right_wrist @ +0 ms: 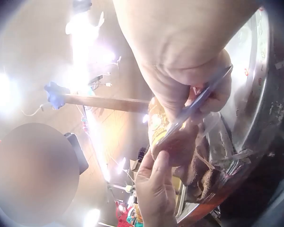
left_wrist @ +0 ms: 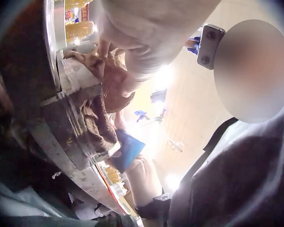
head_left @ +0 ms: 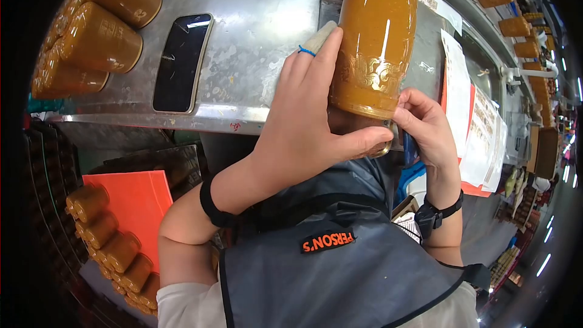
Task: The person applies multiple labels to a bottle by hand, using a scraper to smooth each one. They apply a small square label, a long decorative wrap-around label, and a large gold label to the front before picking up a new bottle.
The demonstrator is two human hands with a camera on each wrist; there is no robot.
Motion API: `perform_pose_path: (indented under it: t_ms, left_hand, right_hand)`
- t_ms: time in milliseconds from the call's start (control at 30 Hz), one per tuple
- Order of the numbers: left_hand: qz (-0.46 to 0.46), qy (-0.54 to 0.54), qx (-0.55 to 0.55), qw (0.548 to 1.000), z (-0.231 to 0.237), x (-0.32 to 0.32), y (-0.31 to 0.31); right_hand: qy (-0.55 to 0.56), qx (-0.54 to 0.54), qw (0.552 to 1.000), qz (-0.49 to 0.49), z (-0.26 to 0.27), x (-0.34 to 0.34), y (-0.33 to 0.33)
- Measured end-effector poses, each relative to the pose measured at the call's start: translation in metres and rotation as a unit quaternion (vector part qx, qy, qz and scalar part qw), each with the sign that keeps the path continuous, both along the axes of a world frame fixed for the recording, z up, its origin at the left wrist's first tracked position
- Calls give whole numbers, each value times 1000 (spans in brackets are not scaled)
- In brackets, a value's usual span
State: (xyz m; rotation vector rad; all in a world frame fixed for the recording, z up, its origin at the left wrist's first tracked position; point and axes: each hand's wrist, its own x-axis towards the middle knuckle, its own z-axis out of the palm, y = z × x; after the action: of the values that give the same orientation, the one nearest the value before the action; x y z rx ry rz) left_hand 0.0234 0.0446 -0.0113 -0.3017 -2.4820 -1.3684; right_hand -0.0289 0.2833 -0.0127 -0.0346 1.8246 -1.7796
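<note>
An amber-brown bottle [head_left: 376, 42] with an embossed band lies tilted, its base toward the person. The left hand [head_left: 303, 109] grips it, fingers along its side and thumb by its base; one finger wears a pale cover with a blue band. At the base's other edge, the right hand [head_left: 428, 124] has thumb and forefinger bent together. A flat blue piece [left_wrist: 128, 149] is held in the right hand, seen in the left wrist view; in the right wrist view it crosses beside the bottle [right_wrist: 158, 123]. A brown cloth [left_wrist: 97, 120] lies below the bottle.
A black phone [head_left: 182, 64] lies on the metal table [head_left: 240, 42], beside several amber bottles [head_left: 100, 36]. More bottles [head_left: 124, 249] stand by a red sheet [head_left: 136, 206] lower left. Printed papers [head_left: 483, 133] hang at the right.
</note>
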Motion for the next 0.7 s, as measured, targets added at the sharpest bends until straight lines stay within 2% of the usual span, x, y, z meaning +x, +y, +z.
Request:
perform_pose_path:
  t_ms: [167,300,367,467,600,633,667,700]
  left_hand:
    - [-24,-56,107,992,-11,-1,2]
    - [-42,-83,129,987,-14,0,-2]
    - [-35,-43,168,984,-24,-1,-3]
    - [-25,-71,218,973,-30,5,-8]
    - [34,-19,209,977,-9,7,-15]
    - [4,82,42,996,2,11,-20]
    - [-26,181,-127,975,8,15,-22]
    - [-58,243,-153,956,4,17,-15]
  right_hand:
    - [-7,-1,1000,-1,2,0,-1]
    - [-5,-14,1000,1,-1,1,0]
    - [-6,-21,1000,0,-1,1,-1]
    - [2,-20,1000,4,0,2,-3]
    - [8,-16,1000,1,-1,2,-4]
    - [11,-10,1000,0,-1,2,-4]
    - [12,-11,1000,0,-1,2,-3]
    - [8,-18,1000,-2,0,3,-4]
